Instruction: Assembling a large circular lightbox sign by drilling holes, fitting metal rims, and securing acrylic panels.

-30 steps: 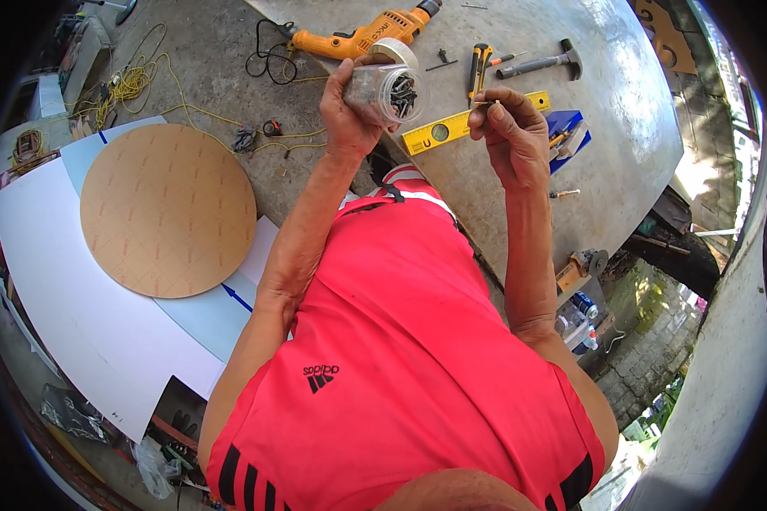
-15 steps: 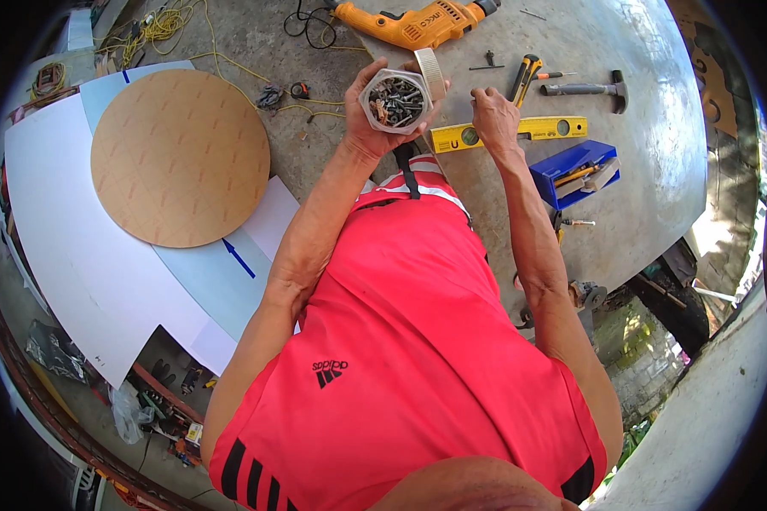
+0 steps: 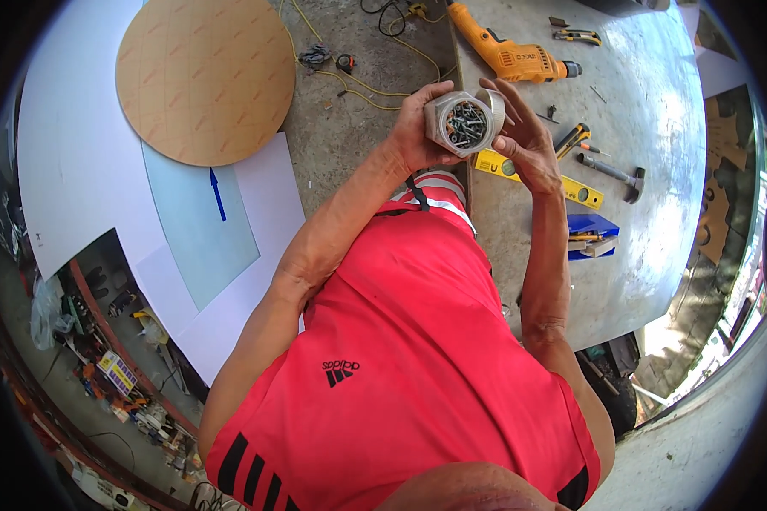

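Note:
My left hand (image 3: 419,128) is wrapped round a clear, many-sided plastic jar (image 3: 435,126), its open mouth tilted toward me. Loose screws (image 3: 466,126) fill the jar. Against the right side of the mouth stands the round, ridged jar lid (image 3: 493,111), on edge. My right hand (image 3: 528,136) is at the lid, fingers curved over its far side and thumb near its lower edge. Just beneath both hands lies a yellow spirit level (image 3: 582,195) on the grey table (image 3: 520,238), partly covered by my right hand and wrist.
On the table are an orange power drill (image 3: 524,61), a utility knife (image 3: 573,139), a hammer (image 3: 615,176) and a blue box (image 3: 590,228) holding tools. A large brown disc (image 3: 204,81) rests on white and pale-blue sheets (image 3: 68,162) at left. Yellow cord (image 3: 371,91) crosses the floor.
My left hand has carried the jar right, over the table's edge. My right hand has left the spirit level's top edge and come to the lid, its fingers opening from a pinch. The view has shifted.

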A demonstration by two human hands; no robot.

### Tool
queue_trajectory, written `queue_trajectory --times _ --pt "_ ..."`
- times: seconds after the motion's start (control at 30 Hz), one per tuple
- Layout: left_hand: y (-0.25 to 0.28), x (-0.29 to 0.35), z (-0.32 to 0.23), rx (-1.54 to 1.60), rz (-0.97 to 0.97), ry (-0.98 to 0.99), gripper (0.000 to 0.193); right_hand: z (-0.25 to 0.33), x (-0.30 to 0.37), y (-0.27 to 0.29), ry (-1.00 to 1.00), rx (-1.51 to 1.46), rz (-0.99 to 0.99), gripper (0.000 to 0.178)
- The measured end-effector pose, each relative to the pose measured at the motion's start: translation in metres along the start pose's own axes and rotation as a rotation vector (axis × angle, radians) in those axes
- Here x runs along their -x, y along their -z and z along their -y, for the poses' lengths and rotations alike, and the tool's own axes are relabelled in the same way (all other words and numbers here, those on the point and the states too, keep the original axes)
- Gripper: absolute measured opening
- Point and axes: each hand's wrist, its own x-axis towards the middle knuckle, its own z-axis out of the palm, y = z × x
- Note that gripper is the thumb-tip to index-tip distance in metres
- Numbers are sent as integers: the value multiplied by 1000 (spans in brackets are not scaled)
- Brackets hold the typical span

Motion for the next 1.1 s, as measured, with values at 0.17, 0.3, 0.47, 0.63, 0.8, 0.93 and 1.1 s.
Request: queue_trajectory --times 0.17,0.3,0.47,0.63,0.8,0.93,1.1 --pt "24 78 1 80 134 -123 59 -2 -13 -72 19 264 155 71" --pt "50 167 8 88 220 -337 65 13 -7 -164 188 730 351 61" --pt "67 292 48 -11 17 -763 42 -9 15 -311 542 1132 825 58" --pt "94 404 96 68 -115 -1189 43 -54 46 -429 681 1131 1157 61" --pt "106 497 145 -10 -427 -1806 46 -103 83 -534 439 1132 1314 55" --pt "117 555 171 70 -488 -2017 45 -127 99 -613 483 1163 1599 61" --pt "128 604 196 284 -515 -2267 43 -149 120 -701 723 667 1974 63"
